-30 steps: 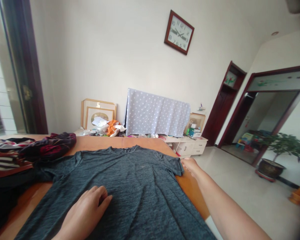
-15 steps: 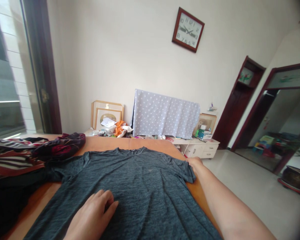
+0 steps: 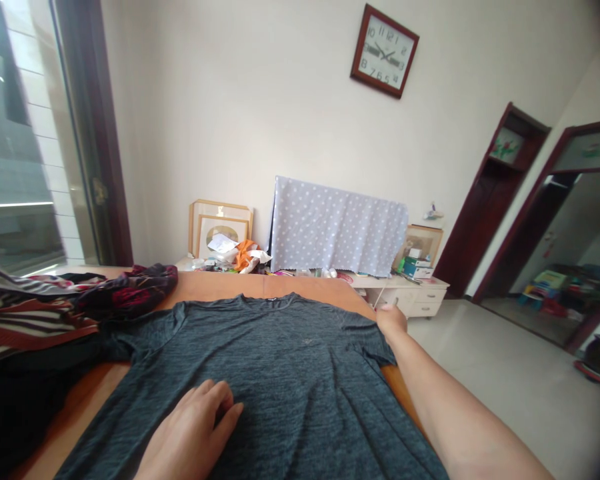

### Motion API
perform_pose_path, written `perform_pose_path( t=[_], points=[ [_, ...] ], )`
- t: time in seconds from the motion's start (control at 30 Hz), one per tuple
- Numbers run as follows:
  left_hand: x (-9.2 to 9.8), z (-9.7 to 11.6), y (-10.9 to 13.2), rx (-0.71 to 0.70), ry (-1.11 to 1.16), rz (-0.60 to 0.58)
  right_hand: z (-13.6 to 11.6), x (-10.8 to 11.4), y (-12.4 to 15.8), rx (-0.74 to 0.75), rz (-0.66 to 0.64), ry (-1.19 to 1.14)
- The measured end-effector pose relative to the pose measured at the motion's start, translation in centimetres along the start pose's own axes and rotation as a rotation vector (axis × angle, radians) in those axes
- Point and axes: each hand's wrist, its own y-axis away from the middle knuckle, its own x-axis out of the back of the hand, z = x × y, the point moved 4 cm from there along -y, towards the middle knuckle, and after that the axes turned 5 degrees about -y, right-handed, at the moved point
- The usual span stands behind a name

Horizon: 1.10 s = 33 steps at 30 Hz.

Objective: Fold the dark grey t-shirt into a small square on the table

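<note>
Beside open floor (image 3: 485,370), right hand (image 3: 393,323) at shirt (image 3: 280,373) edge (grip unclear), left hand (image 3: 195,427) slack

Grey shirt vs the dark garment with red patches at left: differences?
The shirt lies spread out; the garment is bunched up. The shirt is finely streaked; the garment has red patches. The left hand is over the shirt; neither hand is at the garment. Both lie on the table.

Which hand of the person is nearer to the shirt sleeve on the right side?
Right. The right hand is at the outer edge of the sleeve. The left hand is over the front of the shirt, well apart from that sleeve.
</note>
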Motion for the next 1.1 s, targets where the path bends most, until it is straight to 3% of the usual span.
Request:
perform_pose_path(
  t=[0.2,0.5,0.63,0.87,1.1],
  points=[
    [0.3,0.2,0.0,0.011,0.009,0.0,-1.2,-4.2,1.3,0.161,-0.13,0.314],
    [0.3,0.1,0.1,0.017,0.016,0.019,-2.2,-4.6,3.6,0.285,-0.172,0.636],
    [0.3,0.1,0.1,0.011,0.016,0.024,-3.3,-5.3,5.4,0.38,-0.282,0.679],
    [0.3,0.1,0.2,-0.007,0.0,0.045,-4.2,-2.6,8.6,0.443,-0.336,0.728],
    [0.2,0.3,0.6,-0.049,-0.038,0.107,-2.6,0.4,13.5,0.501,-0.35,0.844]
  ],
)
